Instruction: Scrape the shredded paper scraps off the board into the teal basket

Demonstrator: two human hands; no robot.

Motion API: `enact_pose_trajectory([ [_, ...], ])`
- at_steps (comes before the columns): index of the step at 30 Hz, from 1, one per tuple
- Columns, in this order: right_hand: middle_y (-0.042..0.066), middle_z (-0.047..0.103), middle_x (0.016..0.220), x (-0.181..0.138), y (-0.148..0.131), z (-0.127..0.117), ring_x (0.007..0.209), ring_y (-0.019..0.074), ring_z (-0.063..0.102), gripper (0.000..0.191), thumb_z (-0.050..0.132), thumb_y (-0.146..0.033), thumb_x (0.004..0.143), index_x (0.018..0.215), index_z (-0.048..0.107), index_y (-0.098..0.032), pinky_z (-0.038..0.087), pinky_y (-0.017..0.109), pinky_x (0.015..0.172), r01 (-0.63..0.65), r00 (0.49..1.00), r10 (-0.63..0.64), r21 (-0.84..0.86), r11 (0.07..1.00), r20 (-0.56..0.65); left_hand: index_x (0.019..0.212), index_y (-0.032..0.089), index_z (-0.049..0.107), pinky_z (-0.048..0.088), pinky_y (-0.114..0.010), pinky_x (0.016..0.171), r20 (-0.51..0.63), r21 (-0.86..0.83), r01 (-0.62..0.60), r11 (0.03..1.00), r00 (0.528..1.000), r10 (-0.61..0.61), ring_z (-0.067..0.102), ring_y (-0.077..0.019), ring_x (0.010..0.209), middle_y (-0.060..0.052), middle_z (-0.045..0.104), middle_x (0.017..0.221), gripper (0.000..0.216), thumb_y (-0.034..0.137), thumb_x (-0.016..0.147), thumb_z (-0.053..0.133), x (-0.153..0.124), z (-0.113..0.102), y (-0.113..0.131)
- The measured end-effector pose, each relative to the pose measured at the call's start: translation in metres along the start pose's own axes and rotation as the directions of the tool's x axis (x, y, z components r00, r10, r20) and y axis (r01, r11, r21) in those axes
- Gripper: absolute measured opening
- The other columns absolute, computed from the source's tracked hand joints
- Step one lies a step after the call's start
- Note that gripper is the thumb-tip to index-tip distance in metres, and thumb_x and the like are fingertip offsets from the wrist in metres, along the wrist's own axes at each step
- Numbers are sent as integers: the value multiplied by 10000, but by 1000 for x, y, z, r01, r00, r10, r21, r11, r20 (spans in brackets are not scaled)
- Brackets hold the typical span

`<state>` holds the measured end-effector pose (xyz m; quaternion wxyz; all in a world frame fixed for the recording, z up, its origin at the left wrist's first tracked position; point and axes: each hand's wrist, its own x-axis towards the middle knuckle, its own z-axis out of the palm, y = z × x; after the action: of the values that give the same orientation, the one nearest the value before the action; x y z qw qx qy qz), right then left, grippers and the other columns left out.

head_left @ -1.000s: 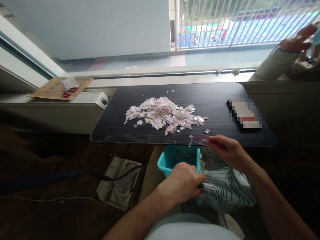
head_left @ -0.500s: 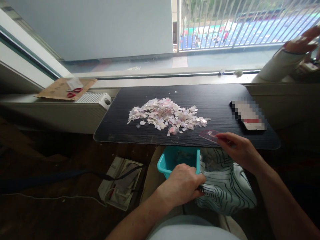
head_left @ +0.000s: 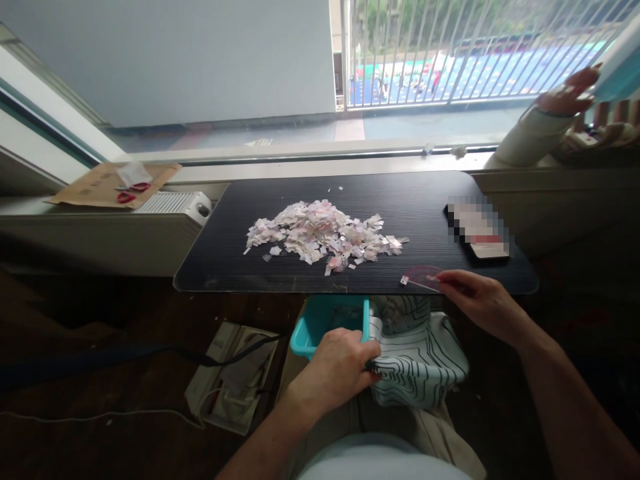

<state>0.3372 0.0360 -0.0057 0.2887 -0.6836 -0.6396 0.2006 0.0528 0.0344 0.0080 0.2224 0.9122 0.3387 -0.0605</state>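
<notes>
A heap of small paper scraps [head_left: 320, 230] lies on the dark table [head_left: 210, 263]. My right hand [head_left: 473, 293] pinches a see-through pinkish protractor [head_left: 423, 277] at one end, over the table's front edge. One small scrap sits at the protractor's far left end. Below the edge, my left hand [head_left: 337, 367] is closed at the rim between a turquoise bin [head_left: 303, 337] and a white bag with black wavy lines [head_left: 420, 367]. Some scraps show in the bin and in the bag. My left fingertips are partly hidden.
A phone-like object, blurred out [head_left: 480, 230], lies at the table's right. Red-handled scissors [head_left: 133, 192] rest on a brown envelope [head_left: 95, 183] on the left sill. An open box [head_left: 235, 380] with cables is on the floor. A white, hand-shaped object [head_left: 530, 127] stands by the window.
The view has shifted slightly. My right hand has turned the protractor, its curved edge now facing up, and the small scrap is at its left end. My left hand keeps its grip.
</notes>
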Motion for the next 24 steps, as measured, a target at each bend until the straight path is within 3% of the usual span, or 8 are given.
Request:
enact_pose_trajectory([
  [4, 34, 723, 790, -17, -10, -13, 641, 171, 637, 262, 572, -401, 809, 897, 714, -199, 507, 248, 570, 14, 984, -19, 25, 1000, 176, 877, 225, 648, 405, -267, 659, 6, -22, 64, 998, 998, -63, 567, -198, 732, -12, 581, 741, 155, 369, 819, 645, -4, 1, -4],
  [6, 32, 721, 782, -19, -12, -13, 630, 168, 630, 270, 567, -409, 810, 905, 714, -204, 501, 249, 553, 17, 985, -18, 13, 1000, 172, 886, 230, 648, 398, -263, 660, 0, -27, 84, 996, 996, -84, 569, -198, 750, -11, 592, 759, 146, 355, 811, 653, -6, 3, -6],
  [11, 45, 716, 817, 13, -12, 3, 589, 152, 610, 263, 549, -368, 821, 951, 692, -190, 489, 266, 569, 13, 995, -17, -37, 999, -102, 872, 236, 652, 387, -265, 661, -6, -46, 113, 993, 994, -113, 567, -193, 757, -8, 607, 767, 138, 331, 776, 686, -9, 8, -8],
  [16, 81, 712, 881, 55, -17, 30, 709, 188, 648, 276, 489, -329, 844, 953, 685, -168, 497, 299, 656, 52, 961, -73, -87, 995, -267, 874, 257, 653, 395, -269, 677, 2, -86, 160, 983, 987, -161, 567, -189, 772, -1, 605, 795, 153, 348, 759, 697, -14, 13, -13],
  [24, 58, 703, 856, 68, -74, 81, 712, 176, 630, 292, 430, -306, 875, 938, 692, -196, 471, 284, 643, 229, 971, -230, -31, 973, -69, 925, 249, 665, 423, -283, 675, 66, -62, 182, 981, 982, -178, 579, -218, 776, -33, 611, 806, 271, 472, 772, 643, -20, 15, -27],
])
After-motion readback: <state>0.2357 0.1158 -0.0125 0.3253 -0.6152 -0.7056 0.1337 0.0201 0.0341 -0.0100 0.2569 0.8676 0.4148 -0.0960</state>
